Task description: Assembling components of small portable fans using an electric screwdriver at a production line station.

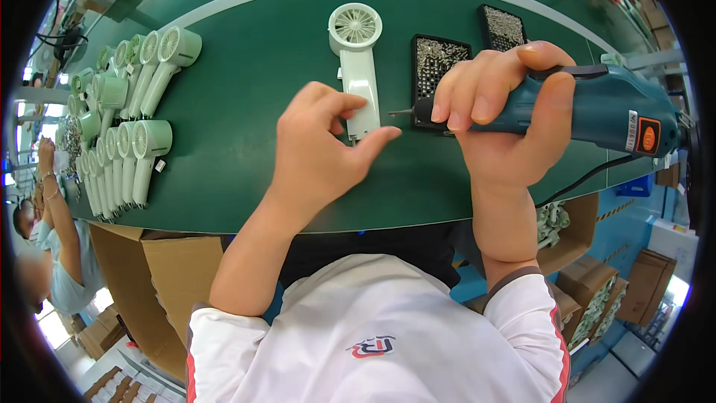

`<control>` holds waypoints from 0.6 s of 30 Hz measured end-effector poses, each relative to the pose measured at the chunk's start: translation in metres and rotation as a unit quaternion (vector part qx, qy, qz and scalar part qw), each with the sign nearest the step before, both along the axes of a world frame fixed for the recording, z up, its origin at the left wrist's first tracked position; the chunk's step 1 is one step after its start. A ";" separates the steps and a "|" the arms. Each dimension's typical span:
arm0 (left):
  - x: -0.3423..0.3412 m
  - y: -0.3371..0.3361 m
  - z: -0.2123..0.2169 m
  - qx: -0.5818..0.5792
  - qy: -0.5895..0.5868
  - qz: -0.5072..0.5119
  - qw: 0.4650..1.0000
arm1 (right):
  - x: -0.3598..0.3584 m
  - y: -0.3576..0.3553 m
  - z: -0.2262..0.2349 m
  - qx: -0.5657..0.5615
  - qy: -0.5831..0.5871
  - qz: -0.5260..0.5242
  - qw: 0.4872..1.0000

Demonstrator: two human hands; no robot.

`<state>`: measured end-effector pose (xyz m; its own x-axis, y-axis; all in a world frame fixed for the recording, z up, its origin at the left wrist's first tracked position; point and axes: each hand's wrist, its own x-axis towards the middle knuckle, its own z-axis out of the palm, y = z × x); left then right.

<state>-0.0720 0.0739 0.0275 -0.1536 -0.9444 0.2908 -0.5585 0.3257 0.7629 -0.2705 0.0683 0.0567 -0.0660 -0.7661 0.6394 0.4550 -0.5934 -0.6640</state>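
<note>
A pale green handheld fan (362, 82) lies on the green table in front of me, its round grille head at the far end. My left hand (317, 142) is at the near end of its handle, thumb and fingers apart; the index fingertip overlaps the handle, and I cannot tell whether it presses on it. My right hand (507, 108) is closed around a blue electric screwdriver (604, 112). The screwdriver lies almost level, its thin bit pointing left, just to the right of the handle and apart from it.
Two black trays of small screws (440, 52) (503, 28) stand at the right. Rows of similar fans (153, 138) lie on the left. A dark cord (589, 177) trails from the screwdriver. Cardboard boxes (183, 269) stand below the table edge. Another person (67, 246) works at far left.
</note>
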 end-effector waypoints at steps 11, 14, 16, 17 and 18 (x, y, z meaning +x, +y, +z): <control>-0.006 0.001 -0.009 0.022 0.072 -0.059 0.995 | 0.006 0.003 0.003 0.001 0.014 0.012 1.000; -0.007 0.001 -0.011 0.014 0.082 -0.059 0.995 | 0.006 0.003 0.003 0.000 0.015 0.014 1.000; -0.007 0.001 -0.011 0.012 0.087 -0.058 0.994 | 0.006 0.003 0.002 0.000 0.015 0.020 1.000; -0.007 0.001 -0.012 0.008 0.087 -0.058 0.994 | 0.006 0.004 0.003 0.003 0.016 0.015 1.000; -0.008 0.001 -0.012 0.003 0.088 -0.057 0.995 | 0.006 0.004 0.003 0.005 0.016 0.011 1.000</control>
